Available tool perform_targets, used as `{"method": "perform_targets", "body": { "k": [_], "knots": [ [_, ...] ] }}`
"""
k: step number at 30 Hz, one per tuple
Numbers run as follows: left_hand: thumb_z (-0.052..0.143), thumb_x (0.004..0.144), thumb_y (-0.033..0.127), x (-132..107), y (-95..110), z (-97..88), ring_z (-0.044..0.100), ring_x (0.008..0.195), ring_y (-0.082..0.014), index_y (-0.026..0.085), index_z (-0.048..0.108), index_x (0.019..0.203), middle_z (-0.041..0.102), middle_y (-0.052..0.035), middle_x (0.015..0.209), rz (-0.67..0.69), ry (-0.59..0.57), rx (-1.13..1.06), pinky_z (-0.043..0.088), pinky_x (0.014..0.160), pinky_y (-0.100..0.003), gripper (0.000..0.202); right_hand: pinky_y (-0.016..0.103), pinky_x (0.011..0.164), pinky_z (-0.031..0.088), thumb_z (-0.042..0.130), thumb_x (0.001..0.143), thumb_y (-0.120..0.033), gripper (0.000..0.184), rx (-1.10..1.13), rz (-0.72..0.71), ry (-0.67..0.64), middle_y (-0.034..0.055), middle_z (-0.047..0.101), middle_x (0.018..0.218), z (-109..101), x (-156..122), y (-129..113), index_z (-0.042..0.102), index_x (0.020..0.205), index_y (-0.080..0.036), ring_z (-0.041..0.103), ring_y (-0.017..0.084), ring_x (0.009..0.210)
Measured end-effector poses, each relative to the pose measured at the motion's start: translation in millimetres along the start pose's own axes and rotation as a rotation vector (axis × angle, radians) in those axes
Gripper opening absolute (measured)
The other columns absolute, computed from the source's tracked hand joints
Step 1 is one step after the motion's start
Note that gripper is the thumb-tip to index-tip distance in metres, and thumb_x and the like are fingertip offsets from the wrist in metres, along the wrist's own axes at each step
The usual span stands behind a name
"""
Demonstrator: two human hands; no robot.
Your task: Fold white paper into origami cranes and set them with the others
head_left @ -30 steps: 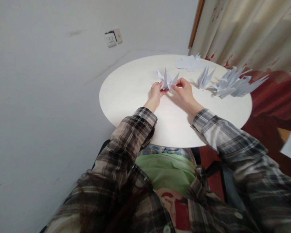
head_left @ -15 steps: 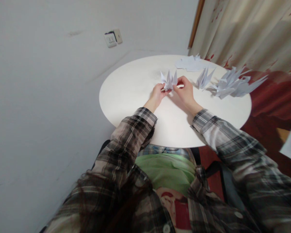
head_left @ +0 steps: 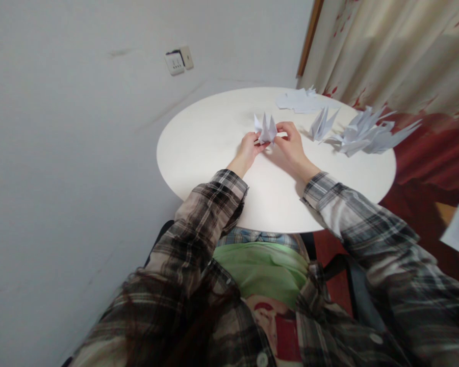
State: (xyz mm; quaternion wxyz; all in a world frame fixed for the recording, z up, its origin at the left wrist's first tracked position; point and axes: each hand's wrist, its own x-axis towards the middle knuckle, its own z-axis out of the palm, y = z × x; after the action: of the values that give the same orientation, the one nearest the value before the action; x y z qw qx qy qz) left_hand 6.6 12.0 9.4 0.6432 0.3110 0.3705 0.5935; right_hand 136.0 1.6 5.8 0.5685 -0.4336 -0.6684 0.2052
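Note:
A white folded paper crane (head_left: 266,130) with several upright points is held just over the middle of the round white table (head_left: 199,148). My left hand (head_left: 249,147) pinches it from the left and below, fingers under its base. On its right side, my right hand (head_left: 290,142) has thumb and fingers closed at the paper's edge. The fingertips partly cover the lower folds. Just right of my right hand stands another folded paper crane (head_left: 323,125).
A cluster of folded paper cranes (head_left: 361,133) sits at the table's right side. Flat white paper (head_left: 300,100) lies near the back edge. A wall socket (head_left: 175,62) is on the left wall, and a patterned curtain (head_left: 390,61) hangs at the right.
My right hand's fingers have shifted slightly left, and the right point of the held crane has moved inward, closer to the middle one. My left hand stays in place.

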Motion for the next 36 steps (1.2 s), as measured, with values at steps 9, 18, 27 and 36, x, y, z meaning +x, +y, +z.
{"method": "perform_targets", "body": {
  "k": [9,18,27,36],
  "knots": [
    [0.048,0.084,0.011,-0.6,1.8,1.5,0.066,0.108,-0.0182,0.017,0.058,0.091,0.068,-0.0068,0.089,-0.015,0.002,0.003,0.055,0.097,-0.034,0.014,0.048,0.096,0.048,0.072,0.07,-0.026,0.026,0.089,0.036,-0.057,0.0003,0.061,0.094,7.8,-3.3,-1.2,0.055,0.089,-0.026,0.059,0.022,0.099],
    [0.058,0.089,0.018,-18.2,3.7,2.3,0.069,0.105,-0.0204,0.018,0.056,0.087,0.07,-0.0066,0.086,-0.018,-0.249,0.141,0.051,0.103,-0.039,0.003,0.042,0.087,0.052,0.066,0.08,-0.036,0.018,0.074,0.034,0.107,-0.0009,0.056,0.085,0.9,1.4,3.4,0.053,0.087,-0.026,0.059,0.019,0.09],
    [0.073,0.083,0.017,-27.5,4.2,1.8,0.07,0.102,-0.0163,0.02,0.052,0.091,0.068,-0.0017,0.09,0.028,-0.35,0.287,0.049,0.106,-0.039,0.023,0.042,0.089,0.05,0.061,0.083,-0.032,0.012,0.073,0.037,0.177,-0.0001,0.053,0.087,-1.1,8.2,19.0,0.054,0.09,-0.025,0.058,0.019,0.093],
    [0.07,0.079,0.01,-23.7,1.7,0.8,0.069,0.088,-0.0101,0.019,0.05,0.095,0.068,0.0003,0.088,0.076,-0.312,0.405,0.052,0.094,-0.03,0.027,0.035,0.086,0.05,0.063,0.08,-0.024,0.013,0.12,0.064,0.151,-0.0019,0.052,0.083,1.8,7.1,19.1,0.051,0.085,-0.024,0.057,0.016,0.088]
  ]
}}
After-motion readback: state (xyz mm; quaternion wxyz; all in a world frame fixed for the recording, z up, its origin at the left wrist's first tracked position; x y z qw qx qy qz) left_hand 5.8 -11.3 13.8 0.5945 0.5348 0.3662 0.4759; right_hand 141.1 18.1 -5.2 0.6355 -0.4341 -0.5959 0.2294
